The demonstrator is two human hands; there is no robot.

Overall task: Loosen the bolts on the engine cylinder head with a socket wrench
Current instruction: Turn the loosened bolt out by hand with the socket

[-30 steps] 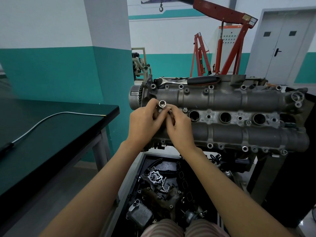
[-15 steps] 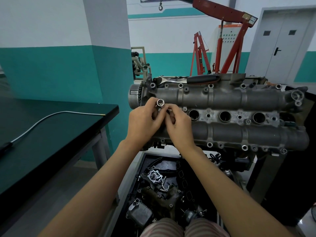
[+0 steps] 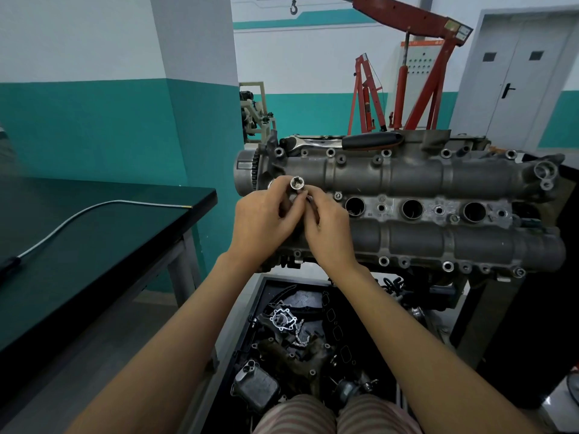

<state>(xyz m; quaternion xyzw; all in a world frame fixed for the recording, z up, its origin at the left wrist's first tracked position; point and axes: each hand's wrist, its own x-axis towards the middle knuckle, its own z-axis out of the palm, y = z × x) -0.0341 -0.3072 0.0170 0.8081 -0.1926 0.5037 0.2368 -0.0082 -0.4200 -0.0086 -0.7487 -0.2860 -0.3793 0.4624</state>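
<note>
Holding a chrome socket [image 3: 297,183] between them, both hands are meeting over the left end of the engine cylinder head [image 3: 407,211]. The left hand [image 3: 264,222] is curling its fingers [image 3: 283,191] round the socket's barrel, with the open end of the socket facing up toward the camera. The right hand [image 3: 327,228] is pressing in beside it, its fingers [image 3: 308,198] bent and pinching at the lower part of the socket; exactly what they are closing on there is hidden behind the left hand.

The cylinder head is sitting on a stand, stretching across to the right, with three round plug holes [image 3: 412,208] showing in a row along its middle and bolts [image 3: 384,261] dotting its near and far edges. The ratchet wrench [image 3: 341,140], with its black handle, is lying untouched along the far top edge of the head, well apart from both hands.

Below the head, a black tray [image 3: 260,296] is holding loose engine parts, among them a chain and a small cast housing. To the left, a dark counter [image 3: 94,245] is carrying a thin grey hose [image 3: 78,214]. A red engine hoist [image 3: 416,73] is standing by the back wall.
</note>
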